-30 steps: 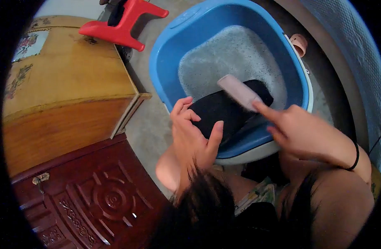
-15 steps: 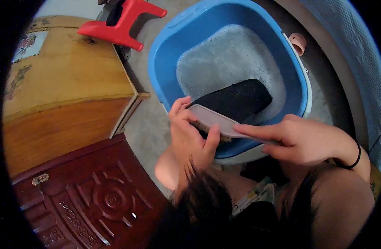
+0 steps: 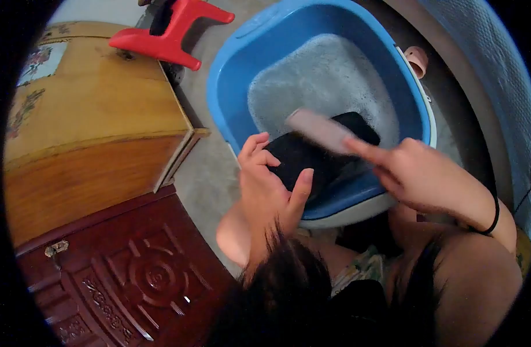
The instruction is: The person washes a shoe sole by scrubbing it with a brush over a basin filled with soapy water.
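Diagonally, a long black item points up-right in the blue basin; left hand clamps it; right hand grips a blurred, pale brush.

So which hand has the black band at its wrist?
The right hand, gripping the pale brush, wears it; the left hand, holding the black item, shows none.

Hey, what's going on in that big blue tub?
A person's right hand holds a pale brush over a black thing, and the left hand holds its near end. The far end reaches into foamy water in the blue tub. The brush looks blurry, and I can't tell exactly what the black thing is.
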{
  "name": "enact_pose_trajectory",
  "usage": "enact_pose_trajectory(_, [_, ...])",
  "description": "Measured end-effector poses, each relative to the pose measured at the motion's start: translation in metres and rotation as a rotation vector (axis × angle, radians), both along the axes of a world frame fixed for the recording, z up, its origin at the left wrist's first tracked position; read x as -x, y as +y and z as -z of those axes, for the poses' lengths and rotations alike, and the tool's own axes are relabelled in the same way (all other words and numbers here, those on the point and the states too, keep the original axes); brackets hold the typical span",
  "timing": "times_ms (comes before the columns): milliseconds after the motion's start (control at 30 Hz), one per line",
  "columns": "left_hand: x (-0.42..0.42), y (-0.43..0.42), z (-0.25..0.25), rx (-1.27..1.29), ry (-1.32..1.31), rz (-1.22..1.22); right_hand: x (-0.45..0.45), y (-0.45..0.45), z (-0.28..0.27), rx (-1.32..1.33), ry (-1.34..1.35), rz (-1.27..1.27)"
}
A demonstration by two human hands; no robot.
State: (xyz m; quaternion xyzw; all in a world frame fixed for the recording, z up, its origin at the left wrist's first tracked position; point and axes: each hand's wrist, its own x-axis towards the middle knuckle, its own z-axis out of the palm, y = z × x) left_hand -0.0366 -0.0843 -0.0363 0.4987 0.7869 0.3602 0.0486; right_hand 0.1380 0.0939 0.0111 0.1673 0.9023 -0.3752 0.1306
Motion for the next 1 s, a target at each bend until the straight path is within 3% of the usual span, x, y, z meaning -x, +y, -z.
enact_pose_trajectory(100, [-0.001, -0.001, -0.005, 0.067, 0.001, 0.04, -0.001, -0.003, 0.013, -0.236, -0.053, 0.09])
enact_pose_trajectory(233, [0.0, 0.0, 0.001, -0.009, 0.018, -0.002, 0.002, 0.0, -0.007, 0.347, 0.17, -0.115])
enact_pose_trajectory(267, [0.001, 0.0, 0.0, 0.004, 0.039, -0.003, 0.004, 0.0, -0.011, 0.369, 0.134, -0.16])
enact_pose_trajectory(400, [0.001, -0.001, -0.002, 0.036, 0.026, 0.032, 0.001, -0.003, 0.003, -0.077, 0.022, 0.003])
enact_pose_trajectory(500, [0.001, -0.001, 0.0, 0.021, 0.013, 0.032, -0.002, -0.003, 0.013, -0.259, -0.026, 0.088])
enact_pose_trajectory(667, [0.001, -0.001, 0.003, -0.008, -0.008, -0.001, 0.003, 0.001, -0.005, 0.262, 0.125, -0.085])
enact_pose_trajectory(767, [0.0, 0.0, 0.0, 0.018, 0.03, 0.003, 0.004, 0.002, -0.005, 0.218, 0.097, -0.086])
enact_pose_trajectory(867, [-0.001, 0.002, 0.0, 0.02, 0.034, 0.003, 0.002, 0.001, 0.005, -0.024, 0.045, 0.035])
enact_pose_trajectory(1000, [0.001, 0.002, -0.002, 0.029, 0.061, 0.019, 0.001, 0.002, -0.003, 0.116, 0.052, -0.005])
